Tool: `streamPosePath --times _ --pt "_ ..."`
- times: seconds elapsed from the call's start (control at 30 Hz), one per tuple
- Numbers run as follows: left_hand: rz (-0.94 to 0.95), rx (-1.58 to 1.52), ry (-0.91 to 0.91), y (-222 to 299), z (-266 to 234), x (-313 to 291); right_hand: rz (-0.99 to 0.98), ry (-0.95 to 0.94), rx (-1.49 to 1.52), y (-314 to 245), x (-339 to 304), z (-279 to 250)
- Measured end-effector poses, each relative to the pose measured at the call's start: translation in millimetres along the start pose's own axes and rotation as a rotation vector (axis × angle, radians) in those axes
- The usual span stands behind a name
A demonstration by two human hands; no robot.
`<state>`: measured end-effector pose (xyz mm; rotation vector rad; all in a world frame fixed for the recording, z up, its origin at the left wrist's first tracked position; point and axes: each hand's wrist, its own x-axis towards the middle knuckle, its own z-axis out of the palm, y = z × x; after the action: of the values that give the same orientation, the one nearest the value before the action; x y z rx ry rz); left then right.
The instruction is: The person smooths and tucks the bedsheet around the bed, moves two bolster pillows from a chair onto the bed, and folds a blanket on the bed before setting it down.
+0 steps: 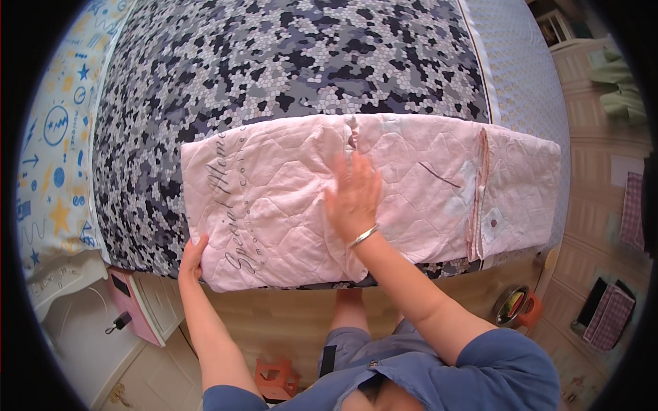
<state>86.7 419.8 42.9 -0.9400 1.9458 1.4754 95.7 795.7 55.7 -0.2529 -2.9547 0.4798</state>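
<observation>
A pink quilted cover [295, 233], folded into a long strip, lies across the near part of the bed. Dark script lettering runs along its left part, and folded layers show near its right end. At its left edge is my left hand [192, 260], thumb on the upper side and the other fingers mostly hidden at the edge, closed on the cloth. My right hand [354, 195] lies flat on the middle of the cover, fingers stretched out and slightly smeared by motion. A silver bangle circles that wrist.
Beneath the cover spreads a black, grey and white patterned bedsheet [288, 61]. A blue and yellow printed cloth [58, 151] borders it at left. Orange stools [276, 378] stand on the floor, a metal bowl [510, 305] by one at right. A white cabinet [154, 308] stands at lower left.
</observation>
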Motion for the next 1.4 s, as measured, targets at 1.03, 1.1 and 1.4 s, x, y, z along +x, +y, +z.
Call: streamPosePath --times 1.03,1.1,1.4 --pt "1.418 0.8 -0.539 71 451 -249 0.554 0.104 2.399 259 -117 -142" --pt "1.437 0.911 -0.488 55 464 -238 0.609 0.103 2.376 282 -122 -144" --pt "1.435 0.917 -0.496 21 516 -228 0.82 -0.064 2.301 366 -116 -138"
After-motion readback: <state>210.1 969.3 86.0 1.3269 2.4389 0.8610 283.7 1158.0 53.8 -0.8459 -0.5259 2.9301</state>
